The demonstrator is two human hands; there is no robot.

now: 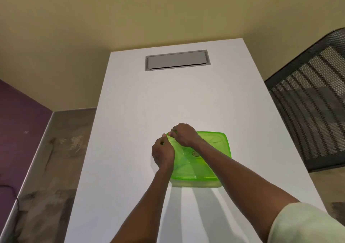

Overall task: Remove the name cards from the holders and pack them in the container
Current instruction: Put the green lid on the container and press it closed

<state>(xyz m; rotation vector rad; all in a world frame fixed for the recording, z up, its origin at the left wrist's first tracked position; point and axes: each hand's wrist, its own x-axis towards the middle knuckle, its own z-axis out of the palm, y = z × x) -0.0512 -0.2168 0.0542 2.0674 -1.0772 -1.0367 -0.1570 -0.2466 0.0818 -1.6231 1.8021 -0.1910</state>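
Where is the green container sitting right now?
In the head view the green container sits on the white table, near its front and right of centre, with the left hand and right hand at its far left corner.

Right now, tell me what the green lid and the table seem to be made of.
Green lid: likely thin, glossy, see-through plastic; light passes through, and its far-left corner bends where both hands grip it. Table: smooth matte white top, perhaps laminate; the core cannot be told.

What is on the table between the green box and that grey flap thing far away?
Nothing: in the head view, only bare white table lies between the green container and the grey hatch.
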